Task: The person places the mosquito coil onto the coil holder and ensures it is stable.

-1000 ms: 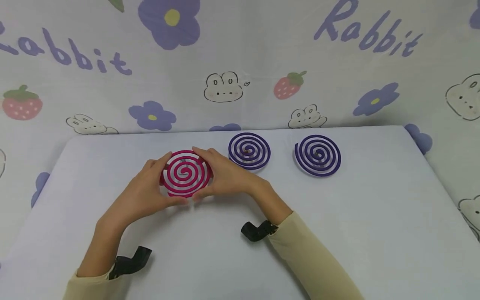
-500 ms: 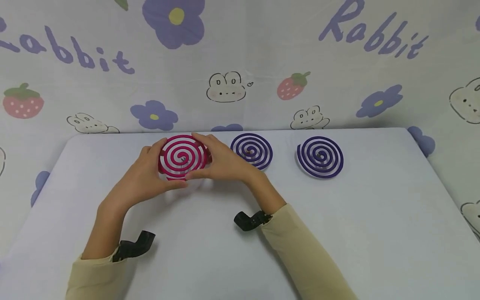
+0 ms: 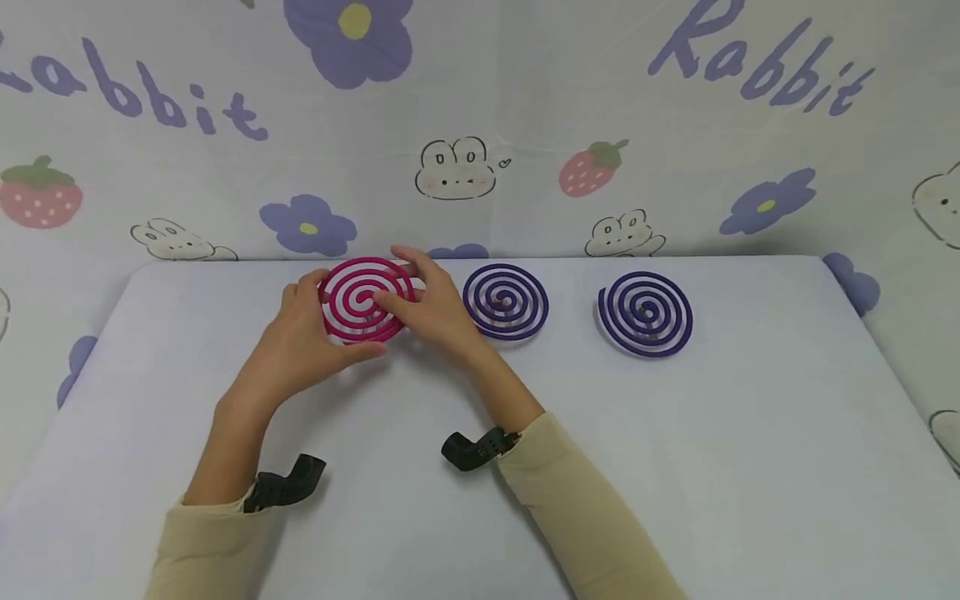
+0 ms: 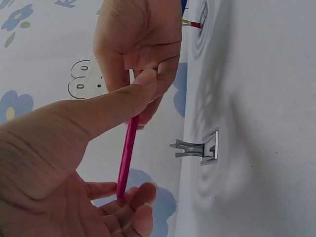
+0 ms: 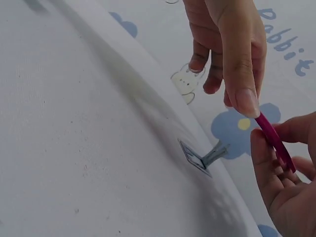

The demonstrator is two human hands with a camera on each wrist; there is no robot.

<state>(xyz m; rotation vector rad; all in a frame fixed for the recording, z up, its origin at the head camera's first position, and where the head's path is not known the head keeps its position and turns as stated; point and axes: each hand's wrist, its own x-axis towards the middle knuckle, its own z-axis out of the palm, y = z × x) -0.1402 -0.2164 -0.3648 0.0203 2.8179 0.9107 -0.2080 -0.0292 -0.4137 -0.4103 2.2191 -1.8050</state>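
Observation:
A pink spiral coil (image 3: 365, 300) is held over the back left of the white table (image 3: 675, 450). My left hand (image 3: 318, 337) pinches its left rim between thumb and fingers. My right hand (image 3: 422, 302) grips its right rim, thumb on top. In the left wrist view the pink coil (image 4: 127, 153) shows edge-on, raised off the table, above a small metal stand (image 4: 200, 148). The right wrist view shows the same pink coil (image 5: 274, 141) under my right thumb, with the metal stand (image 5: 200, 158) on the cloth beneath. That stand is hidden in the head view.
Two purple spiral coils lie along the table's back edge, one (image 3: 506, 302) just right of my right hand and one (image 3: 645, 313) farther right. A rabbit-print cloth (image 3: 525, 125) hangs behind the table. The table's back edge is close behind the pink coil.
Both hands have carried the pink coil away from me toward the table's back edge, and slightly left. The purple coils have not moved.

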